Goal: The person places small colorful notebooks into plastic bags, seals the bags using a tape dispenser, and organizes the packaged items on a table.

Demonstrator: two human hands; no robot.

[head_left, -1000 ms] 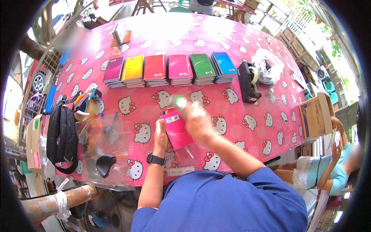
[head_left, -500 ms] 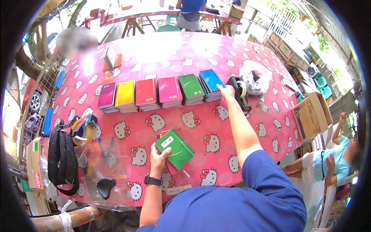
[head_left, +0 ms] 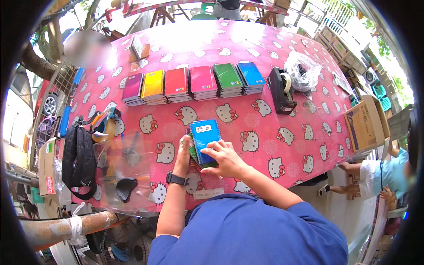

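A blue spiral notebook [head_left: 206,132], back cover with a white label facing up, lies on top of a green notebook [head_left: 193,152] near the table's front. My left hand [head_left: 182,154], with a dark watch on its wrist, grips the left side of this small stack. Across the blue cover's lower right lie the bent fingers of my right hand [head_left: 224,158], its thumb at the bottom edge. Beyond them stands a row of notebook piles: purple [head_left: 132,88], yellow [head_left: 153,84], red [head_left: 176,82], pink [head_left: 203,79], green [head_left: 228,76] and blue [head_left: 250,75].
A black tape dispenser [head_left: 280,92] and a clear plastic bag [head_left: 304,70] stand right of the piles. At the left are a black backpack [head_left: 79,157] and clear plastic sheeting [head_left: 132,165]. A cardboard box [head_left: 364,123] and another person [head_left: 375,174] are at the right.
My right hand has come back from the blue pile with a blue notebook, now laid over the green one in my left hand. The view has shifted slightly.
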